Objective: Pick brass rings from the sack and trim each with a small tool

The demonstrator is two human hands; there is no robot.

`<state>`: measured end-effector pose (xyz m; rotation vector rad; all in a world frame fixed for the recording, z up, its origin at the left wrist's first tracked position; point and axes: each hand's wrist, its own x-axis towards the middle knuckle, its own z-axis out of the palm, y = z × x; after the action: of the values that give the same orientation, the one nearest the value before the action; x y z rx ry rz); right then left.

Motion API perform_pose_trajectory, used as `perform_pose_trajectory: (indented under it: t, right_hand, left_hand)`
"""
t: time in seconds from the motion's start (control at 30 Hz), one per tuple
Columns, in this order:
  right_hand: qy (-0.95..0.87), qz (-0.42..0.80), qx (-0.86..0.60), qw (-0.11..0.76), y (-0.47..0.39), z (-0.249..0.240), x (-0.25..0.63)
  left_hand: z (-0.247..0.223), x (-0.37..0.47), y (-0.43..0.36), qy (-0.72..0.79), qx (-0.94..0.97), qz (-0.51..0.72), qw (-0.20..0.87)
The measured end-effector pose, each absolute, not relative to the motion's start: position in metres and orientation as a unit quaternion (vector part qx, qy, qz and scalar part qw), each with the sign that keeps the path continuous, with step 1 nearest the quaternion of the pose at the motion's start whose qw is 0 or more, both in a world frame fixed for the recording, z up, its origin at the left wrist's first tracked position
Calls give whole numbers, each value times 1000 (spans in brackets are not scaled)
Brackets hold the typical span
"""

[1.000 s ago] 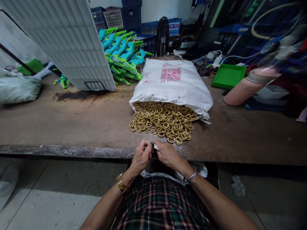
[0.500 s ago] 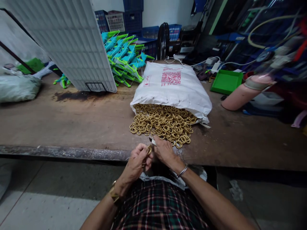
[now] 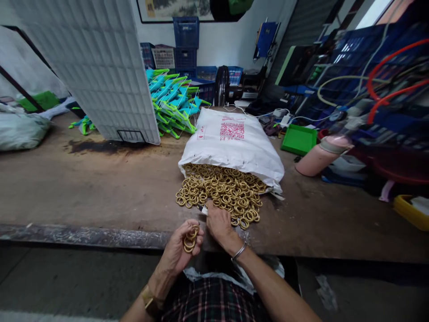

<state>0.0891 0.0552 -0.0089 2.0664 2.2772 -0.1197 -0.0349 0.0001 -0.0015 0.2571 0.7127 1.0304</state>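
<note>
Several gold rings (image 3: 190,239) lie in the curled fingers of my left hand (image 3: 179,246), just in front of the table's edge. My right hand (image 3: 219,223) is closed round a small tool (image 3: 203,210) with a dark tip and a pale body. Its fingers are at the near edge of a heap of gold rings (image 3: 231,192). The heap spills onto the brown table from the open mouth of a white sack (image 3: 234,145) with red print. Whether my right fingers also touch a ring is hard to see.
On the left a tall white ribbed panel (image 3: 110,89) stands on the table (image 3: 83,192). Behind it are green and blue plastic parts (image 3: 174,98). A green tray (image 3: 299,139), a pink bottle (image 3: 318,157) and a yellow container (image 3: 410,210) are at right.
The view has tilted up. My left hand has turned and opened somewhat, so several rings now show in it. My right hand has moved away from it, towards the heap.
</note>
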Motion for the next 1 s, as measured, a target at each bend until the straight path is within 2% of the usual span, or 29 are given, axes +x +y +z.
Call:
perform_pose_trajectory:
  t: [0.27, 0.67, 0.73, 0.83, 1.0]
  right_hand:
    - [763, -72, 642, 11, 48, -17, 100]
    - [770, -140, 620, -62, 45, -12, 113]
    - [762, -165, 619, -99, 45, -12, 117]
    - [729, -235, 608, -209, 47, -15, 123]
    - [559, -473, 562, -384, 45, -14, 124]
  left_hand:
    - [-9, -36, 8, 351, 55, 487, 798]
    - [-6, -28, 12, 367, 77, 475, 796]
    - [-6, -25, 11, 388, 119, 475, 781]
    - [-5, -19, 11, 432, 185, 478, 742]
    - [-4, -8, 16, 500, 255, 472, 680]
